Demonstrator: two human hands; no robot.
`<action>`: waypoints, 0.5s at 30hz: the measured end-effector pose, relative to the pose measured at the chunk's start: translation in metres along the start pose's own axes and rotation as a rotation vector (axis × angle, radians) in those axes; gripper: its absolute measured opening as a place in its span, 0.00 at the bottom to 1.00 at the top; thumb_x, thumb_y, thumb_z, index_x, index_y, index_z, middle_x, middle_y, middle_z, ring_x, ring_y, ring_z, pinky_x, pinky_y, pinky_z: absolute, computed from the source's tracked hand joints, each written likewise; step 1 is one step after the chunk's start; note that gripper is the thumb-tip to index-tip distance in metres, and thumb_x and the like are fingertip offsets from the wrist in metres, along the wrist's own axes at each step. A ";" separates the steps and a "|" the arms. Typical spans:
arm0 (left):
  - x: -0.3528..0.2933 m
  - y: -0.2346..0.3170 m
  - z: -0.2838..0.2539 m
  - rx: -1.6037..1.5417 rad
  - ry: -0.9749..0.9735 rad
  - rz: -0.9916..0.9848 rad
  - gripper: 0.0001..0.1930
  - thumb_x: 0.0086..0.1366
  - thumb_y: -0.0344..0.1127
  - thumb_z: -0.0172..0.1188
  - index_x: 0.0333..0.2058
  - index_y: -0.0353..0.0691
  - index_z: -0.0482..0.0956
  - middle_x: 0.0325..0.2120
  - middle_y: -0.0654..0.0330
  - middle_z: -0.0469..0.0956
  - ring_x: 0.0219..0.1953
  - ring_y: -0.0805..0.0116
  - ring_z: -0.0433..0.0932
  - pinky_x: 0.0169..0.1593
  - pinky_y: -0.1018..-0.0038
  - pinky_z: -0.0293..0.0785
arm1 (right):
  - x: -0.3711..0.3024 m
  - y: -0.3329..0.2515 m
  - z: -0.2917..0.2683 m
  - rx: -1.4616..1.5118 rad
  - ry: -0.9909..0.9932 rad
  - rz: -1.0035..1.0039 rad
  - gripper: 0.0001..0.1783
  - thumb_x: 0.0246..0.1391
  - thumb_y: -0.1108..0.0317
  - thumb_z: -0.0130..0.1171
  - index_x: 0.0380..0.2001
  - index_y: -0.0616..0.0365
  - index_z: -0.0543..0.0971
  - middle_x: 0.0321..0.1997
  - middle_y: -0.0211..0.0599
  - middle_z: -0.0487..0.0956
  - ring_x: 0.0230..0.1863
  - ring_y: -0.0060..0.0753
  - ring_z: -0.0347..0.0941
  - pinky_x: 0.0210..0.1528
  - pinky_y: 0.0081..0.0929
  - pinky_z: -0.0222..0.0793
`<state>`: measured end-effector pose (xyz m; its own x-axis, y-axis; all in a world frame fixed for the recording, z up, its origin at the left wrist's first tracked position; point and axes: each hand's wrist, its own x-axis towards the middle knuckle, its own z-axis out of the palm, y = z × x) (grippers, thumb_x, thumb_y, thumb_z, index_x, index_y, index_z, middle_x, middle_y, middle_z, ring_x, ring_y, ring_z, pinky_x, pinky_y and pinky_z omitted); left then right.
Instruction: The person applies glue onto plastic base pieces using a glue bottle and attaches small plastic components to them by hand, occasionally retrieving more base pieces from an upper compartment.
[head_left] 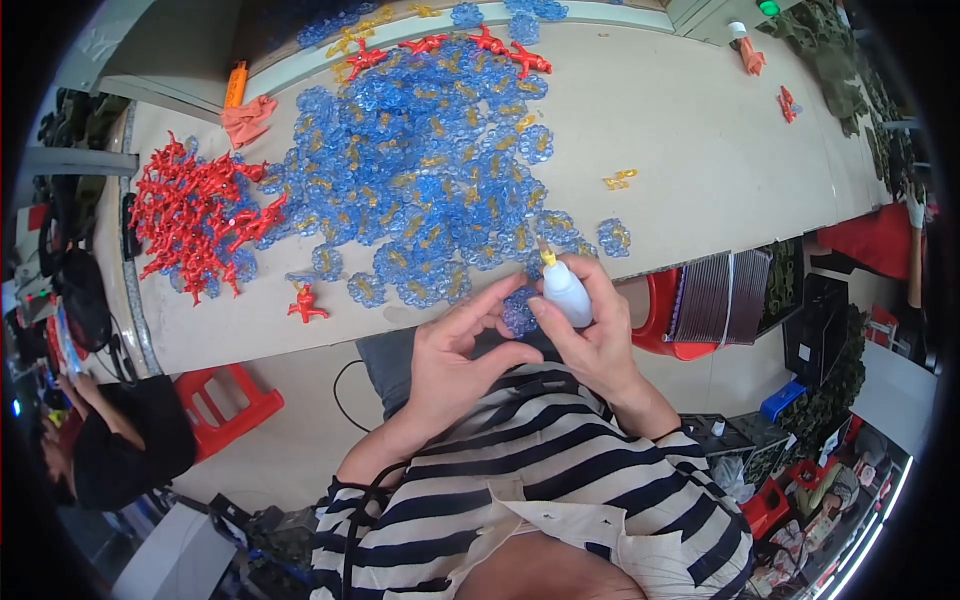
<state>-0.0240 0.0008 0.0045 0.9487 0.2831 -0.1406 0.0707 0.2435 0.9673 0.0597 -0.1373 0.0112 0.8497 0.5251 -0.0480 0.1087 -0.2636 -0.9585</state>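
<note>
In front of my chest, my left hand curls its fingers round a translucent blue plastic piece with a bumpy edge. My right hand is closed on a white squeeze bottle with a yellow neck and thin tip, pointing away from me. The right thumb lies close against the blue piece; whether it touches cannot be made out. Just beyond both hands spreads a big heap of similar blue pieces, many with small amber bits on them. A single red figure lies left of my hands.
A pile of red figures covers the table's left part, beside an orange cloth. Loose amber bits lie to the right. Red stools stand below the table edge, and a person in black sits at the left.
</note>
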 end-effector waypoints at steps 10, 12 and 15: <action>0.006 0.001 -0.011 -0.306 0.068 -0.336 0.11 0.60 0.22 0.54 0.43 0.29 0.74 0.33 0.55 0.78 0.32 0.73 0.78 0.35 0.78 0.78 | 0.007 -0.011 -0.010 -0.014 0.040 -0.112 0.17 0.43 0.74 0.63 0.39 0.64 0.74 0.34 0.42 0.77 0.32 0.36 0.76 0.33 0.25 0.70; 0.006 0.000 -0.012 -0.327 0.123 -0.313 0.11 0.60 0.22 0.55 0.42 0.29 0.75 0.31 0.57 0.79 0.32 0.75 0.77 0.35 0.81 0.77 | 0.003 -0.010 -0.017 -0.091 0.065 -0.192 0.18 0.41 0.75 0.64 0.39 0.64 0.74 0.32 0.42 0.77 0.30 0.35 0.75 0.32 0.24 0.69; 0.004 -0.005 -0.017 -0.265 0.150 -0.244 0.09 0.60 0.22 0.55 0.40 0.31 0.75 0.28 0.59 0.78 0.29 0.78 0.77 0.34 0.81 0.75 | -0.003 -0.012 -0.027 -0.156 0.091 -0.289 0.21 0.34 0.75 0.68 0.37 0.64 0.76 0.26 0.39 0.77 0.23 0.31 0.72 0.26 0.22 0.65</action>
<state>-0.0256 0.0161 -0.0044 0.8570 0.3148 -0.4079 0.1879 0.5462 0.8163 0.0699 -0.1570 0.0301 0.8143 0.5233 0.2511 0.4232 -0.2392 -0.8739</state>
